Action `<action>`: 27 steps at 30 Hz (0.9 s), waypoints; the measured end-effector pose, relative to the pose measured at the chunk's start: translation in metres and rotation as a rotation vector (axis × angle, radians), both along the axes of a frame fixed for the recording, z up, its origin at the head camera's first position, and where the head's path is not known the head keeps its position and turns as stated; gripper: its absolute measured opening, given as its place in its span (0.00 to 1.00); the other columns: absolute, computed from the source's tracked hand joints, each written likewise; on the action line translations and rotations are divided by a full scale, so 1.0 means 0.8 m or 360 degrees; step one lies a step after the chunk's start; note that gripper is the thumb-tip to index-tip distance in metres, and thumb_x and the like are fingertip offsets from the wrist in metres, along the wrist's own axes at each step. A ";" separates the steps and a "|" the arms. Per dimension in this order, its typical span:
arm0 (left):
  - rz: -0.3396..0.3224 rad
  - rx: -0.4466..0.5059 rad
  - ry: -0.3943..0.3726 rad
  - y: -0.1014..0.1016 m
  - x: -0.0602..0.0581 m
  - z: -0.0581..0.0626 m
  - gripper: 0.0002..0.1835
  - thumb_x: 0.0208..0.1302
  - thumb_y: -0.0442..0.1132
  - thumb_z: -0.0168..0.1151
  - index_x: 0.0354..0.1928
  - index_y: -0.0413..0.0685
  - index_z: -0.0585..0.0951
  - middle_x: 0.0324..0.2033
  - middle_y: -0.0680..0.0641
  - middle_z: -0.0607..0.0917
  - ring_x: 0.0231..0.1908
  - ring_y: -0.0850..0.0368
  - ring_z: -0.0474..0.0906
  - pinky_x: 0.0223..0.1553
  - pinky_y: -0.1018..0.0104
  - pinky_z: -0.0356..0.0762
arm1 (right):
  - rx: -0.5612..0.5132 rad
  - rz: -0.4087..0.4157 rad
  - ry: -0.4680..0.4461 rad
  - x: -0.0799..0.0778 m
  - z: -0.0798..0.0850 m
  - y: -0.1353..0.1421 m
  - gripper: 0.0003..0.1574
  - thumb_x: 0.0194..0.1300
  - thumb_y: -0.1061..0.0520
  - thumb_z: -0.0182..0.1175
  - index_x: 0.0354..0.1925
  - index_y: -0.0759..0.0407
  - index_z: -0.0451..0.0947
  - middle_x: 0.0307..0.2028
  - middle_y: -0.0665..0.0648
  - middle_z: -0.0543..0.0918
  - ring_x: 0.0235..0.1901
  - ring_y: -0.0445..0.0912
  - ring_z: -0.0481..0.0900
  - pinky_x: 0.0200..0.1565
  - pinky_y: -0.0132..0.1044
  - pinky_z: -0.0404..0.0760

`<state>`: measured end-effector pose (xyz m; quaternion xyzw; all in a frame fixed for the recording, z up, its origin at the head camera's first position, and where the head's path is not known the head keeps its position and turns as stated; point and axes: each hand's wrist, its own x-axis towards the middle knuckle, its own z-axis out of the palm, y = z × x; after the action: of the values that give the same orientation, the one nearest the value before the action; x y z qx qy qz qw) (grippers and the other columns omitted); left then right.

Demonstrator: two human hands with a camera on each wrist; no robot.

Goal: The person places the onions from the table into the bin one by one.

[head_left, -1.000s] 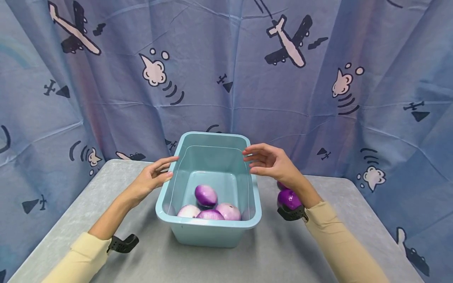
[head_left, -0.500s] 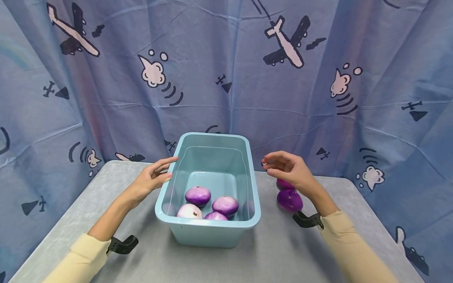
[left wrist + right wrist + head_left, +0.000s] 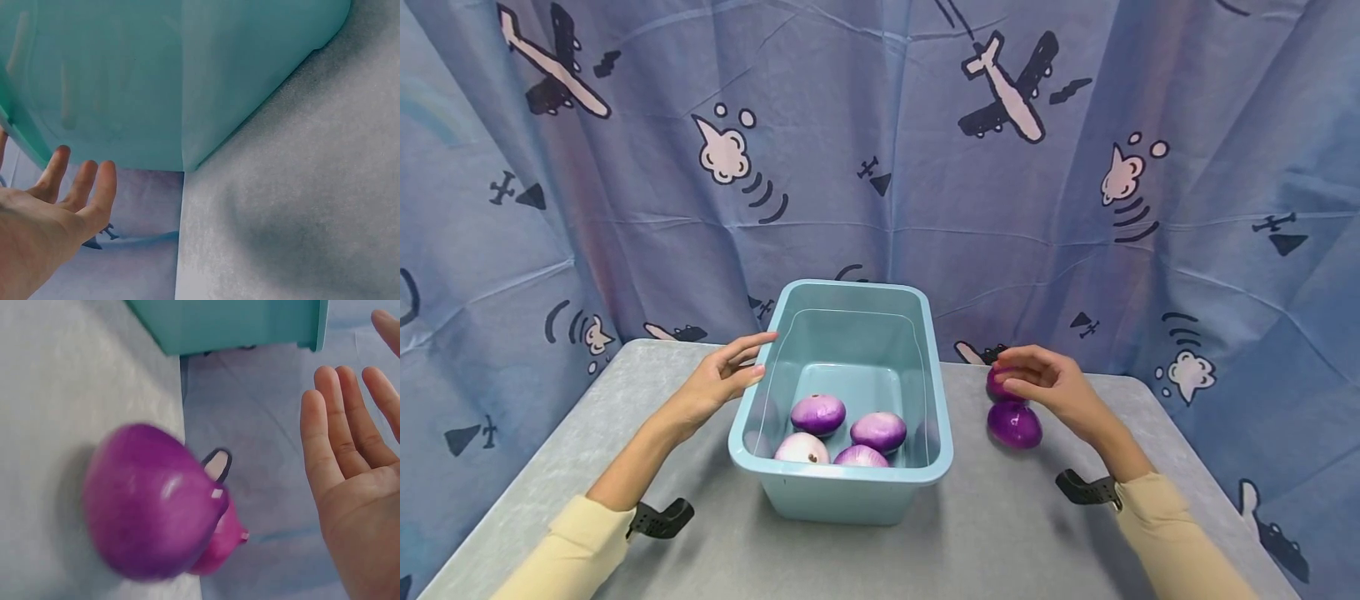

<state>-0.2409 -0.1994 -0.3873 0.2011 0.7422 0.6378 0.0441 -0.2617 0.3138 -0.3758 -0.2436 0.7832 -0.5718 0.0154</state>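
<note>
A light blue plastic tub [image 3: 842, 472] stands mid-table with several purple and whitish onions, such as this purple onion [image 3: 818, 415], in its near end. My left hand [image 3: 718, 382] rests its fingertips at the tub's left rim, fingers extended. Right of the tub lie two deep purple onions, a nearer onion [image 3: 1015, 425] and a farther onion [image 3: 1000, 385]. My right hand [image 3: 1054, 390] hovers by them, overlapping the farther one in the head view. In the right wrist view that hand's fingers [image 3: 331, 444] are relaxed and hold nothing, with the nearer onion [image 3: 153, 503] in front.
The grey table [image 3: 887, 562] ends at a blue curtain [image 3: 820, 125] printed with airplanes, which hangs behind and along both sides. A black wrist strap [image 3: 661, 518] sits on the left wrist and another black strap [image 3: 1086, 487] on the right.
My right hand has moved right from beside the tub's right rim to the two onions outside. The onions inside the tub have rolled and settled. My left hand has stayed at the rim.
</note>
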 end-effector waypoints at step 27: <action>0.0025 -0.0045 0.0041 -0.001 -0.001 0.000 0.29 0.75 0.41 0.60 0.75 0.51 0.69 0.69 0.39 0.70 0.61 0.44 0.73 0.52 0.54 0.77 | 0.0249 -0.0309 0.0009 0.029 -0.050 0.063 0.28 0.72 0.58 0.65 0.64 0.69 0.72 0.59 0.73 0.76 0.53 0.40 0.80 0.50 0.29 0.78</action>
<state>-0.2417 -0.2000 -0.3873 0.2026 0.7533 0.6249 0.0324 -0.2388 0.3640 -0.4160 -0.1665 0.8454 -0.5070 -0.0233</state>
